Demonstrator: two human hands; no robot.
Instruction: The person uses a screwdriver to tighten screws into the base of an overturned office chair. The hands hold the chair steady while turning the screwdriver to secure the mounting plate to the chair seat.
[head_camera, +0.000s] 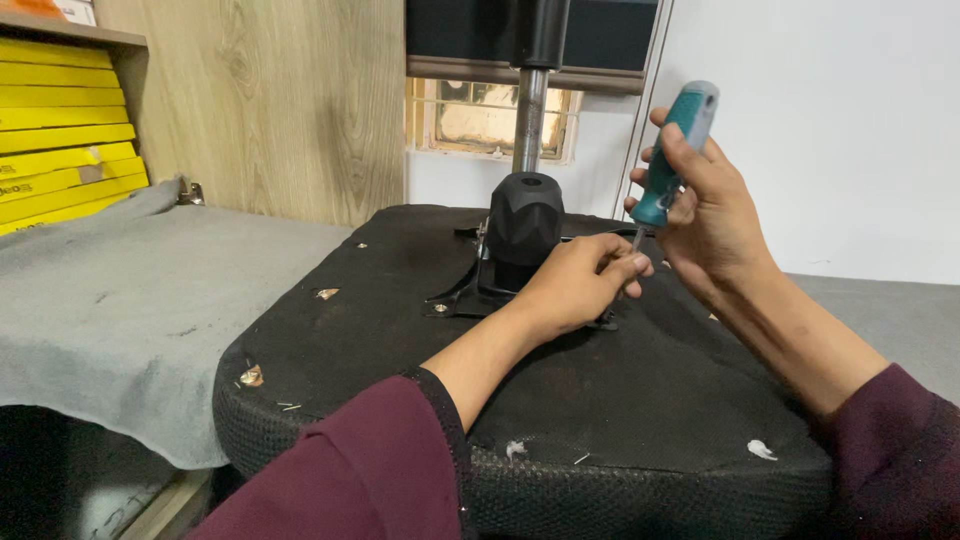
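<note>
Left hand (575, 283) pinching low; right hand (700, 205) fisted, raised beside it

The chair seat (620, 420) lies on the cloth-covered bench (110, 300), stacked boxes (60, 130) behind left.

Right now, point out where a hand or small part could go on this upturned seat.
Free: the seat underside between both forearms, and the grey cloth left of it. Crowded: around the black mechanism, where the left hand steadies the tip of the screwdriver gripped by the right hand.
</note>
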